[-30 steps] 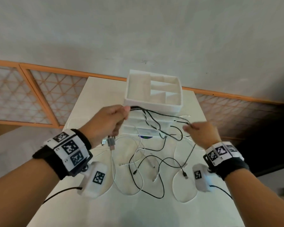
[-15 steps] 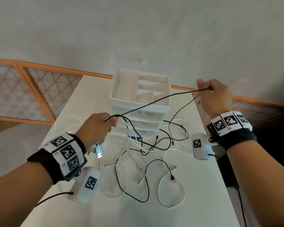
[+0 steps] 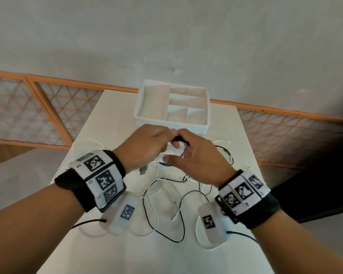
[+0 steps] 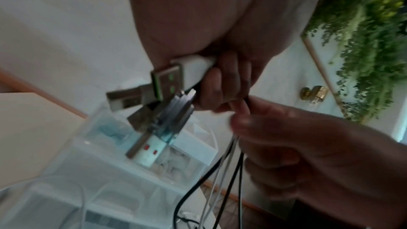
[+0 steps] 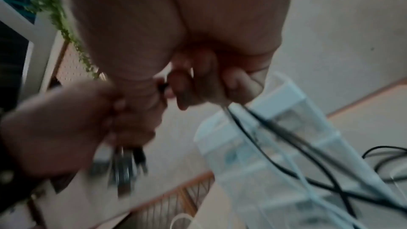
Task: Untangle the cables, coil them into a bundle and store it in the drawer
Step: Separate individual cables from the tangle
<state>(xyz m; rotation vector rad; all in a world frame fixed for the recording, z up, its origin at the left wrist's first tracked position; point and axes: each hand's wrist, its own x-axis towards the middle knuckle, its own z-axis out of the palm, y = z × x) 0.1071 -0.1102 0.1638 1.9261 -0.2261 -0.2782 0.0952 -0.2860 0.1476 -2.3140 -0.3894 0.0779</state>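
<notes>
Plugs [image 4: 163, 93] gripped in left hand [image 3: 145, 145]; cables [image 5: 249, 119] pinched, apparently, by right hand [image 3: 196, 161]; slack on surface [image 3: 115, 119].

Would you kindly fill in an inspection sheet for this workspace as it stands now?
Surface: white table, bare at its far left corner.
Job's things: white drawer unit at the far end, its top tray open and divided; whether any drawer is open cannot be told.
Clutter: nothing seen.
Hands: left hand grips a cluster of USB plugs; right hand pinches the cables right beside it, the two hands touching.
Cables: black and white strands lie looped and crossed on the table, uncoiled.
Surroundings: grey wall, orange-framed lattice panels, hanging green foliage.
</notes>
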